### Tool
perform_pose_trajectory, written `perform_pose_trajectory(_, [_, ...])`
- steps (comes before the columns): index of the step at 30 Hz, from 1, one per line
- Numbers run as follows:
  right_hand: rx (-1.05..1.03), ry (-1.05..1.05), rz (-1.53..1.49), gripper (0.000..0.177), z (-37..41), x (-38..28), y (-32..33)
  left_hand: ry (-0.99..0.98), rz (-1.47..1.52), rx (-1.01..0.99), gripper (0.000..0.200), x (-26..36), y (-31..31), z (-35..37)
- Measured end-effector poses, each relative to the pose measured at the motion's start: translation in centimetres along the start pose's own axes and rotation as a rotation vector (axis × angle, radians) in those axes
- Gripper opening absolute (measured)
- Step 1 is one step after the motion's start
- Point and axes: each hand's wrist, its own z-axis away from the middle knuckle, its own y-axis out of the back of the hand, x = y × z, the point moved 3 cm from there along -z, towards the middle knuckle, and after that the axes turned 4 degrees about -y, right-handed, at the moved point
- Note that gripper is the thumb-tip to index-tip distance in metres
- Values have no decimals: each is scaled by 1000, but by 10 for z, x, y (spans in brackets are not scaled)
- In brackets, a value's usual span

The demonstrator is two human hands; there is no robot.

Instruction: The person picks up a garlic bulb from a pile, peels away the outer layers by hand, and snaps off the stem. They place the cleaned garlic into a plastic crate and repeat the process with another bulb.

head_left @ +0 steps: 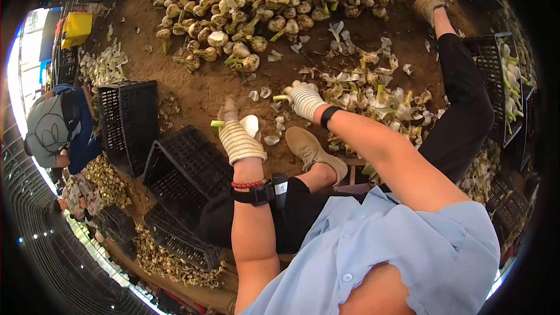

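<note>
My left hand [236, 137], in a striped work glove, grips a white bulb [251, 123] whose green stalk end [217, 123] sticks out to the left. A red bead bracelet and a black strap sit on that wrist. My right hand [304, 99], also gloved and with a black wristband, is closed around a short green stalk piece [280, 98] just above and to the right of the bulb. Both hands hover over bare soil, below a large heap of unpeeled bulbs [256, 0].
Peeled leaves and trimmings [373, 93] litter the ground to the right. Black plastic crates [128, 122] stand at left, and another [496, 76] at right holds cleaned bulbs. My legs in black trousers and tan shoes [312, 149] stretch across the soil. Another person [55, 125] crouches at far left.
</note>
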Motion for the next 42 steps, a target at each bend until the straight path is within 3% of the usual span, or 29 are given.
perform_pose_trajectory(2, [149,-22,-742,50,9,13,4,-221,88,-143,33,-2,0,1])
perform_pose_trajectory(3, [102,-54,-882,53,12,25,8,-122,-22,-117,38,-3,4,-7])
perform_pose_trajectory(4, [135,83,-1145,42,20,36,5,-123,-12,-124,38,1,4,1])
perform_pose_trajectory(6, [-66,405,-1520,32,67,50,17,-37,-143,-461,45,6,-9,30])
perform_pose_trajectory(7, [-46,405,-1513,32,94,52,33,-100,-110,-599,46,-1,-18,30])
perform_pose_trajectory(9, [-171,651,-1635,30,145,49,62,-149,-48,-822,40,-15,-34,36])
perform_pose_trajectory(10, [-154,654,-1631,30,155,53,67,-164,-98,-883,38,-15,-38,47])
perform_pose_trajectory(12, [116,797,-1222,39,174,58,75,-189,-179,-835,33,-10,-44,62])
perform_pose_trajectory(14, [103,850,-1146,45,181,62,78,-352,-213,-905,44,-9,-48,62])
perform_pose_trajectory(16, [576,774,-602,48,196,64,91,-336,-70,-972,35,-13,-50,71])
perform_pose_trajectory(18, [560,757,-701,42,206,62,87,-456,-99,-958,26,-13,-49,84])
perform_pose_trajectory(20, [248,549,-1424,36,211,62,80,-436,-87,-954,23,-10,-45,102])
perform_pose_trajectory(21, [207,336,-1465,37,214,62,78,-498,-139,-925,25,-10,-44,107])
perform_pose_trajectory(24, [333,441,-1468,41,223,64,73,-577,-302,-850,33,-14,-43,110])
perform_pose_trajectory(26, [272,352,-1511,44,242,53,80,-581,-273,-779,42,-27,-46,94])
perform_pose_trajectory(27, [401,400,-1378,44,245,50,80,-992,-392,-843,50,-50,-49,45])
perform_pose_trajectory(28, [526,443,-1242,43,246,50,79,-996,-395,-845,50,-46,-49,53])
perform_pose_trajectory(31, [428,475,-1293,44,241,57,74,-920,-318,-889,40,-33,-51,88])
perform_pose_trajectory(33, [330,474,-1356,44,236,64,68,-587,-158,-811,29,-19,-48,122])
perform_pose_trajectory(34, [331,476,-1356,44,233,65,65,-590,-158,-811,29,-19,-47,124])
perform_pose_trajectory(36, [562,527,-1232,39,233,67,68,-525,-152,-780,24,-19,-47,125])
perform_pose_trajectory(37, [564,529,-1231,39,238,65,71,-685,-168,-739,23,-17,-48,129])
perform_pose_trajectory(39, [681,209,-1050,39,249,68,76,-717,-186,-717,22,-17,-47,133])
perform_pose_trajectory(42, [751,124,-918,42,267,55,87,-795,-189,-709,18,-16,-43,146])
